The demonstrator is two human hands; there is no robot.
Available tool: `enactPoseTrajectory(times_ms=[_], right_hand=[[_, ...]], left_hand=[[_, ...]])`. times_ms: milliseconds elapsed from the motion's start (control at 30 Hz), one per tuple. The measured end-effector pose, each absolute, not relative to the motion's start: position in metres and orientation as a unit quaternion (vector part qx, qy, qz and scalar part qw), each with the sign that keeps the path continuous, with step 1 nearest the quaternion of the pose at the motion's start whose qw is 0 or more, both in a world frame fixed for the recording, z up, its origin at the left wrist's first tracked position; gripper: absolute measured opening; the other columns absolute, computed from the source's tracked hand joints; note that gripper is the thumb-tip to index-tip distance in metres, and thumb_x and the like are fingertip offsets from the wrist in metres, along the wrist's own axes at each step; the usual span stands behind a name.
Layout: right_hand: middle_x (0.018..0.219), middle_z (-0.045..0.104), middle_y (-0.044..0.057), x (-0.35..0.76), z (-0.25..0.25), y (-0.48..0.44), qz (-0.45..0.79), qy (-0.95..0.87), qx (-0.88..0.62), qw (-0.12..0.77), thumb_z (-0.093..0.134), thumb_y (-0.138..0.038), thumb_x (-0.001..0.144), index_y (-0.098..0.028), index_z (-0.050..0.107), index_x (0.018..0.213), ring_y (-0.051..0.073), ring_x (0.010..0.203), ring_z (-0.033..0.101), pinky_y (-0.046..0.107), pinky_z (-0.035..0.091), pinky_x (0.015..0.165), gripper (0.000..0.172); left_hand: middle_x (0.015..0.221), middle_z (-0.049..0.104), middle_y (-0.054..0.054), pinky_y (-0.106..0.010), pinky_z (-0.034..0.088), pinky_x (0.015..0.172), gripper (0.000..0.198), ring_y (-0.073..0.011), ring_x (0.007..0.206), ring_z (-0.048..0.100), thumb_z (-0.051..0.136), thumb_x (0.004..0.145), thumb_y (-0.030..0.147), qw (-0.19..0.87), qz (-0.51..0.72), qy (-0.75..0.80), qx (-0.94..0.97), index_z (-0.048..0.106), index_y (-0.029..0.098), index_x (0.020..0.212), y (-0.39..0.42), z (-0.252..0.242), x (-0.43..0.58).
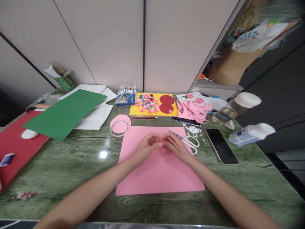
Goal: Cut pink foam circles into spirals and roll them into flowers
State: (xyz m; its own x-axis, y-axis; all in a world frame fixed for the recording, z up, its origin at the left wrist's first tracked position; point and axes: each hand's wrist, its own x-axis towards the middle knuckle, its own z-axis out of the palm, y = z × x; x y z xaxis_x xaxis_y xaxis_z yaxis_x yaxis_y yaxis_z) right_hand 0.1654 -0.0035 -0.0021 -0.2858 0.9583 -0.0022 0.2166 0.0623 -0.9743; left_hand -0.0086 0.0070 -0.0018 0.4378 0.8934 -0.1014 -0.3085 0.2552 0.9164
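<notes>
Over a pink sheet of paper [152, 175], my left hand [150, 146] and my right hand [177, 148] meet, fingertips pinched together. Between them is a small pink paper roll [162, 143], partly hidden by the fingers. Scissors with white handles [194, 143] lie beside my right hand, their blades partly behind it. Beyond the hands, a yellow sheet [132, 111] bears several small rolled paper pieces [147, 103] in pink, blue and dark red. Two dark red paper circles [166, 100] lie on its right part. A heap of pink paper strips [194, 109] sits to its right.
A roll of tape [111, 131] overlaps a pink circle at left. Green paper [65, 113] covers white sheets and red paper [21, 140]. A phone [221, 146], a white bottle [252, 134] and a clear white-lidded container [235, 108] stand or lie right. Pens [186, 121] lie behind.
</notes>
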Motion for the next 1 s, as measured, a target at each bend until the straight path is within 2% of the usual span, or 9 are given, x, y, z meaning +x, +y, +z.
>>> enactPoseTrajectory(times_ms=[267,400,567,800,1000], right_hand=[[0.088,0.058,0.000,0.1685,-0.0096,-0.0016,0.467,-0.646,-0.483,0.361,0.047,-0.029,0.085,-0.023,0.052,0.092,0.017,0.084,0.055,0.031,0.042,0.076,0.011],[0.088,0.058,0.001,0.1688,-0.0098,-0.0008,0.468,-0.650,-0.478,0.360,0.047,-0.029,0.084,-0.022,0.052,0.091,0.017,0.083,0.055,0.032,0.042,0.076,0.010],[0.086,0.056,0.001,0.1690,-0.0076,-0.0008,0.479,-0.649,-0.470,0.358,0.046,-0.027,0.085,-0.022,0.051,0.091,0.017,0.081,0.055,0.031,0.043,0.075,0.009],[0.086,0.056,0.001,0.1686,-0.0066,-0.0017,0.475,-0.653,-0.468,0.360,0.046,-0.029,0.085,-0.022,0.051,0.090,0.017,0.082,0.054,0.031,0.042,0.075,0.010],[0.084,0.057,0.000,0.1682,-0.0074,-0.0016,0.484,-0.650,-0.466,0.354,0.046,-0.028,0.085,-0.022,0.051,0.091,0.016,0.078,0.054,0.029,0.042,0.071,0.010]], left_hand=[[0.077,0.062,0.000,-0.024,0.041,0.071,0.031,-0.0107,0.072,0.056,0.071,0.067,0.024,0.722,0.408,0.319,0.458,0.053,0.018,0.092,0.0048,0.0060,-0.0092],[0.077,0.060,0.001,-0.024,0.041,0.070,0.032,-0.0107,0.074,0.056,0.071,0.068,0.023,0.722,0.406,0.320,0.461,0.052,0.018,0.095,0.0045,0.0053,-0.0084],[0.081,0.062,-0.001,-0.023,0.041,0.067,0.020,-0.0108,0.073,0.056,0.068,0.070,0.026,0.731,0.374,0.326,0.468,0.056,0.016,0.082,0.0031,0.0038,-0.0069],[0.084,0.062,-0.003,-0.026,0.040,0.075,0.015,-0.0120,0.078,0.054,0.066,0.073,0.026,0.706,0.387,0.324,0.497,0.063,0.015,0.083,0.0041,0.0007,-0.0069],[0.082,0.061,-0.001,-0.027,0.041,0.075,0.020,-0.0122,0.076,0.056,0.068,0.071,0.023,0.710,0.399,0.317,0.486,0.060,0.017,0.089,0.0063,0.0007,-0.0078]])
